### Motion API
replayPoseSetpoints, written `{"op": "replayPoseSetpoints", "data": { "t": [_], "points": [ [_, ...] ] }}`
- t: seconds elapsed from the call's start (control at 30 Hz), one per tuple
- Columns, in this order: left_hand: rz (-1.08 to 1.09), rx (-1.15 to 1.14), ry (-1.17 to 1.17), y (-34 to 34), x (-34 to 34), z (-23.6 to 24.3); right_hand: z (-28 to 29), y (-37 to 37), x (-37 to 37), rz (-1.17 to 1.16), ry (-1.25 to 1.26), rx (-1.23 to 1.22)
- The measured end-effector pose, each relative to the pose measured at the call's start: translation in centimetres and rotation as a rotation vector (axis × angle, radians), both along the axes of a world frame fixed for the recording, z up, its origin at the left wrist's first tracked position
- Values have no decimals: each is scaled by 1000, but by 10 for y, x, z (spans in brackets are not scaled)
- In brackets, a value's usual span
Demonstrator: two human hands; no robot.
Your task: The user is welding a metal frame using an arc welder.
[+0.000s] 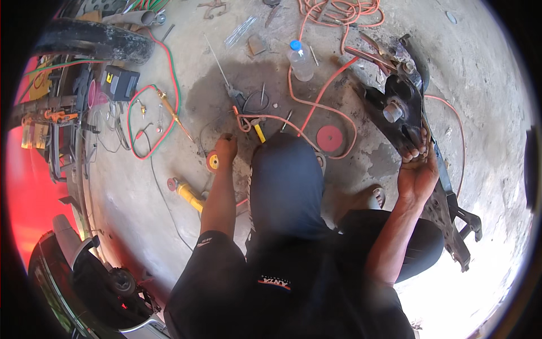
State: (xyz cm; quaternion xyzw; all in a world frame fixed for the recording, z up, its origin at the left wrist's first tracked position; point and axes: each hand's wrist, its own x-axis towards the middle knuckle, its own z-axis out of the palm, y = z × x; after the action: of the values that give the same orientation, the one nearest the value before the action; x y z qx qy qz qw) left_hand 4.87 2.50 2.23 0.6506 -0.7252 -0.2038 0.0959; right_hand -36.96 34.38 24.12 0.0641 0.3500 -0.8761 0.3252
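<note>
My right hand [416, 172] is wrapped round the edge of a long, dark metal vehicle part [398, 121] at the right. A thick round metal stub [393, 112] shows on that part, just beyond my fingers. My left hand [227, 147] is closed low over the floor, left of my black-clothed knee [288, 181]. What its fingers hold, if anything, is hidden. Right below it sits a yellow-centred disc [212, 161]. Nearer to me lies a yellow angle grinder [188, 195]. Past the left hand are a yellow-handled tool [259, 133] and an electrode holder [232, 95] with a thin rod.
Orange hose [324, 104] winds over the concrete floor. A blue-capped bottle [301, 63] and a red disc [329, 138] are ahead. A brass torch [176, 117] with red-green hoses lies left. Thin rods [240, 31] and a tyre [93, 40] are farther off.
</note>
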Motion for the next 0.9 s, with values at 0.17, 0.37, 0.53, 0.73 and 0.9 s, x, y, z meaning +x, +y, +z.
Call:
{"op": "replayPoseSetpoints", "data": {
  "t": [0.17, 0.37, 0.53, 0.73, 0.9],
  "points": [
    [142, -34, 13, -47, -31, -38, 4, 1, 1, -33, -30, 43],
    [153, -17, 43, -112, -65, -104, 13, 4, 0, -110, -70, 119],
    [166, 213, -102, -217, 19, -107, 26, -13, 7, -57, -199, 42],
    [183, 444, 7, -187, -38, -85, 19, -8, 1, -42, -208, -8],
    [-194, 107, 430, -105, -154, 69, 9, -3, 0, -83, -198, -20]
  ]
}}
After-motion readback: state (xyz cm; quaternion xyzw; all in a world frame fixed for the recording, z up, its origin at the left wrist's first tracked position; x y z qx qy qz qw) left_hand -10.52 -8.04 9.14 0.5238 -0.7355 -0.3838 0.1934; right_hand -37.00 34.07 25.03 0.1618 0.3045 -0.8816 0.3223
